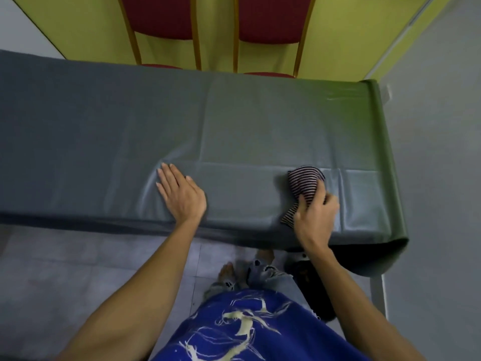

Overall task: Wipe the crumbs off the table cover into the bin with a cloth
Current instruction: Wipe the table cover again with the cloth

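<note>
A grey-green table cover [234,118] lies over a long table. My right hand [316,217] grips a bunched striped cloth [303,185] and holds it against the cover near the front right. My left hand [179,194] rests flat on the cover near the front edge, fingers straight. A dark bin [309,285] shows partly under the table's front edge, behind my right forearm. I cannot make out crumbs on the cover.
Two red chairs [161,19] [270,22] with gold frames stand behind the table against a yellow-green wall. The cover's right end [390,157] hangs over the table edge. Grey tiled floor [78,269] lies below, with my feet near the bin.
</note>
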Demonstrator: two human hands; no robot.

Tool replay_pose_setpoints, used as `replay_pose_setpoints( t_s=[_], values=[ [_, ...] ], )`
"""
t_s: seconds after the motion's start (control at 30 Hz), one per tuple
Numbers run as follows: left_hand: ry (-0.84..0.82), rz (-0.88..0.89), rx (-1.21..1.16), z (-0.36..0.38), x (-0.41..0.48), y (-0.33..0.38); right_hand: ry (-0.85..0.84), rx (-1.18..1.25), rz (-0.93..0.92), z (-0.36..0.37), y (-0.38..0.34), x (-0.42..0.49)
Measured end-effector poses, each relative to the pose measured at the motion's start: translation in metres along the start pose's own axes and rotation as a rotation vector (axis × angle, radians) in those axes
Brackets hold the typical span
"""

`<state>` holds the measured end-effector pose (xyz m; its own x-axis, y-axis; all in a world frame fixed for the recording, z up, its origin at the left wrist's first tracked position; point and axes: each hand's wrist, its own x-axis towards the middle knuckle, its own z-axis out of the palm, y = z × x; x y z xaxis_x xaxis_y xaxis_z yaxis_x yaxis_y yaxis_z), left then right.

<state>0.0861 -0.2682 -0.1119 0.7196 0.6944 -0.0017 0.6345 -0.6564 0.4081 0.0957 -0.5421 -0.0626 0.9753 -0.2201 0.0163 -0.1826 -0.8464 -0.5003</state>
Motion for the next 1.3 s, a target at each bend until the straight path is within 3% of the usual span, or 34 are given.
replay_pose_setpoints(
  t_s=[0.17,0.3,0.43,0.6,0.67,0.83,0.97,1.13,1.3],
  values=[
    [-0.078,0.088,-0.03,-0.011,0.003,-0.015,-0.097,0.086,-0.332,0.025,-0.078,-0.067],
    [-0.086,0.199,0.024,-0.014,0.0,-0.031,-0.282,-0.048,-0.552,0.046,-0.094,-0.107],
    [-0.074,0.211,0.004,-0.012,0.0,-0.034,-0.231,-0.144,-0.442,0.032,-0.038,-0.083],
    [-0.109,0.191,-0.002,-0.014,0.001,-0.031,-0.027,-0.081,0.027,-0.008,0.015,-0.056],
    [-0.099,0.203,-0.023,-0.017,-0.009,-0.017,0.017,-0.074,0.02,-0.012,0.009,-0.06],
    [-0.211,0.557,-0.018,-0.003,-0.069,0.026,-0.048,-0.042,-0.235,0.015,-0.048,-0.077],
    [-0.28,0.568,0.088,0.007,-0.072,0.009,-0.098,-0.129,-0.324,0.015,-0.035,-0.073],
    [-0.304,0.6,0.153,0.005,-0.069,0.008,-0.014,-0.23,-0.121,-0.023,0.053,-0.038],
    [-0.356,0.58,0.158,-0.004,-0.07,0.016,0.083,-0.076,0.173,-0.057,0.076,-0.014]
  ],
)
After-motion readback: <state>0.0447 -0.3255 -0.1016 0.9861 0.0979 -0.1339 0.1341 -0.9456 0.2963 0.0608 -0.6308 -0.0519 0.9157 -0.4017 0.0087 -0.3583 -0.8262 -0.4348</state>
